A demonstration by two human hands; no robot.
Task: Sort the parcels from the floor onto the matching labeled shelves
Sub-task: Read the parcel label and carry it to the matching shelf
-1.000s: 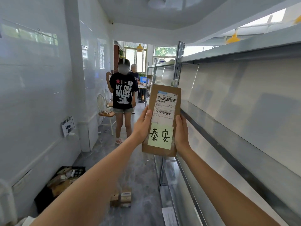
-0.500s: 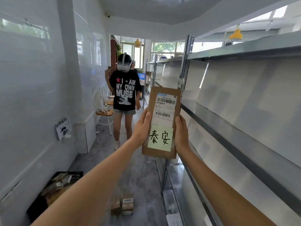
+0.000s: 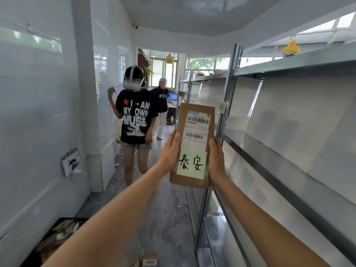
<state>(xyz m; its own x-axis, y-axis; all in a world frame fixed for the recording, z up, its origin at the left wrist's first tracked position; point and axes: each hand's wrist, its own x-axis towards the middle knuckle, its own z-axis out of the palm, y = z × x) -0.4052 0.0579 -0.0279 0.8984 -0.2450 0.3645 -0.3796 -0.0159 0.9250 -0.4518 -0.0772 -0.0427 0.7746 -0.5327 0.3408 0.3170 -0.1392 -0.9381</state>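
Both hands, left (image 3: 169, 151) and right (image 3: 216, 160), pinch the parcel (image 3: 194, 143) upright at chest height beside the shelves (image 3: 289, 132). The step looks like reading its note (image 3: 191, 163); next, find the shelf tag (image 3: 222, 106) that matches.

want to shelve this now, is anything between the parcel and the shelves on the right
Nothing visible blocks it. The flat brown cardboard parcel, held upright by the left hand and right hand, sits just left of the grey metal shelf upright; the grey metal shelves beyond look bare.
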